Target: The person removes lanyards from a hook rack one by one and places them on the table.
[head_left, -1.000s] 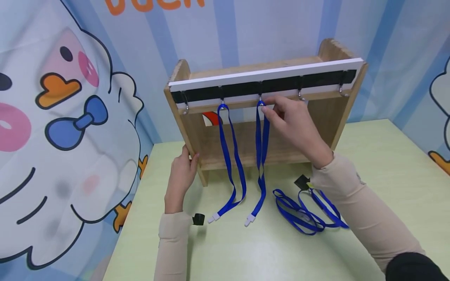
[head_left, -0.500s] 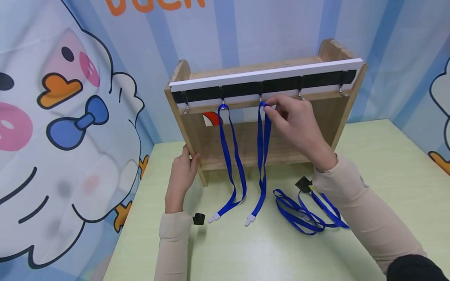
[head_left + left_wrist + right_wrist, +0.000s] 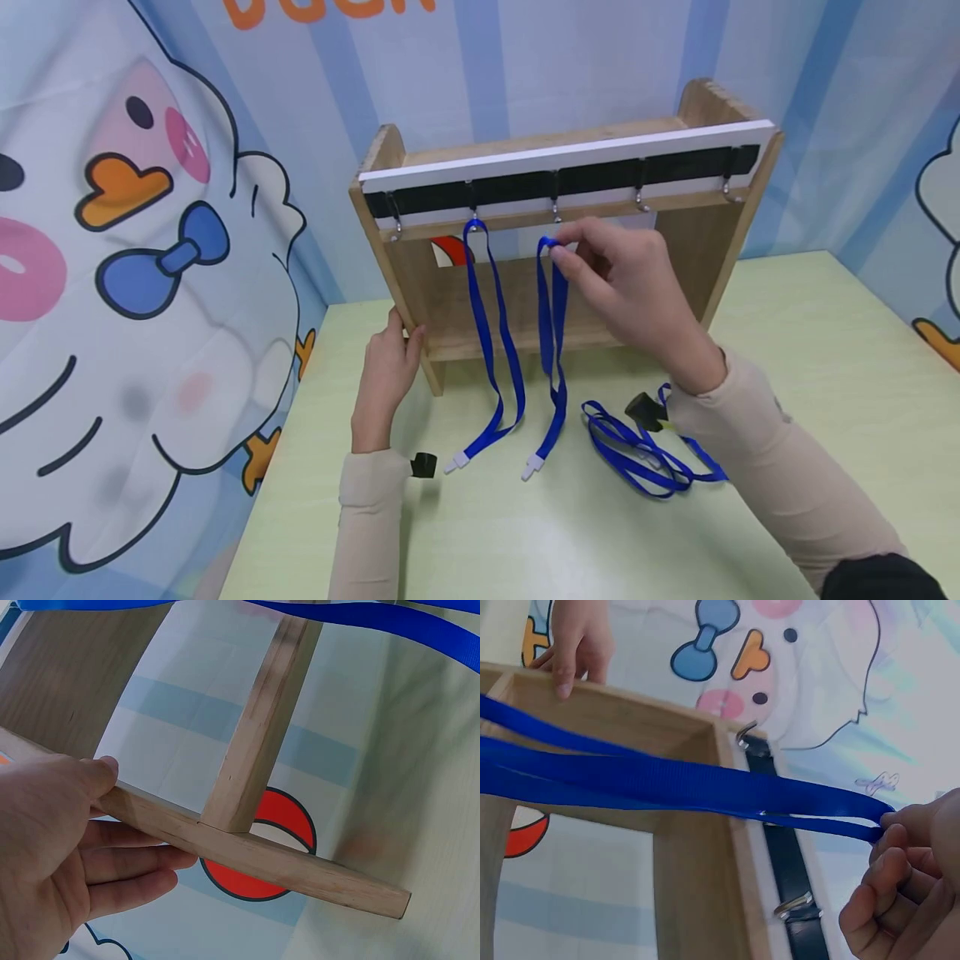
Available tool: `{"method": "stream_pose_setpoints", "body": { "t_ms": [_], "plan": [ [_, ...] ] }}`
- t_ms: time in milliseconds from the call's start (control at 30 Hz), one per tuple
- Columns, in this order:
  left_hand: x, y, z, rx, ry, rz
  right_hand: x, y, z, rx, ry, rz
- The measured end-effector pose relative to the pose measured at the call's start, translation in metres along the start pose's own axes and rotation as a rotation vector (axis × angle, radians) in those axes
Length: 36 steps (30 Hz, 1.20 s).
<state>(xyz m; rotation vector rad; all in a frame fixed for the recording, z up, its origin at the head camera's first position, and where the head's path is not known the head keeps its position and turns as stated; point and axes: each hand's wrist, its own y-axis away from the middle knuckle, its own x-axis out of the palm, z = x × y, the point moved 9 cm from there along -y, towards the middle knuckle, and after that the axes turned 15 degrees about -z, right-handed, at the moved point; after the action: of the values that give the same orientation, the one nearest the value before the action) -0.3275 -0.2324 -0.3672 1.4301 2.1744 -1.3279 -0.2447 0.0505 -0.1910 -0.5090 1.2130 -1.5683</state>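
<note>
My left hand (image 3: 386, 379) grips the edge of a small wooden shelf's left side panel (image 3: 225, 853), with the thumb on one face and fingers behind. With thumb and forefinger, my right hand (image 3: 630, 279) pinches the top loop of a blue lanyard (image 3: 559, 304), just under the third metal hook (image 3: 556, 208). That hook shows bare above the loop. The held lanyard hangs down in front of the shelf, and its white clip (image 3: 533, 467) reaches down near the table. From the second hook, a matching blue lanyard (image 3: 476, 292) hangs by its loop.
More blue lanyards (image 3: 637, 462) lie coiled on the pale green table (image 3: 480, 550) under my right forearm. The hooks sit along a black strip (image 3: 517, 185) on a white rail. A cartoon-printed cloth (image 3: 600, 58) stands behind the shelf.
My right hand has lowered the lanyard's loop from the third hook and shifted it slightly left, so the loop is now apart from the hook. My left hand stays on the shelf.
</note>
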Motion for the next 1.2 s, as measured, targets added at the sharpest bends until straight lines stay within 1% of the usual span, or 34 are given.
{"method": "stream_pose_setpoints", "body": {
  "t_ms": [200, 467, 667, 1067, 1200],
  "plan": [
    [-0.001, 0.000, 0.001, -0.007, 0.006, -0.003, 0.003, 0.011, 0.021, -0.047, -0.015, 0.057],
    [0.001, 0.000, -0.001, 0.005, -0.004, -0.002, 0.006, 0.025, 0.044, -0.048, -0.042, 0.135],
    [0.000, 0.000, 0.001, 0.003, -0.010, -0.007, 0.007, 0.034, 0.059, -0.069, -0.097, 0.169],
    [-0.001, -0.001, 0.001, -0.004, -0.014, -0.001, 0.016, 0.054, 0.066, -0.018, -0.195, 0.204],
    [0.000, -0.001, 0.001, -0.001, -0.011, 0.006, 0.018, 0.062, 0.069, 0.013, -0.228, 0.212]
  ]
}}
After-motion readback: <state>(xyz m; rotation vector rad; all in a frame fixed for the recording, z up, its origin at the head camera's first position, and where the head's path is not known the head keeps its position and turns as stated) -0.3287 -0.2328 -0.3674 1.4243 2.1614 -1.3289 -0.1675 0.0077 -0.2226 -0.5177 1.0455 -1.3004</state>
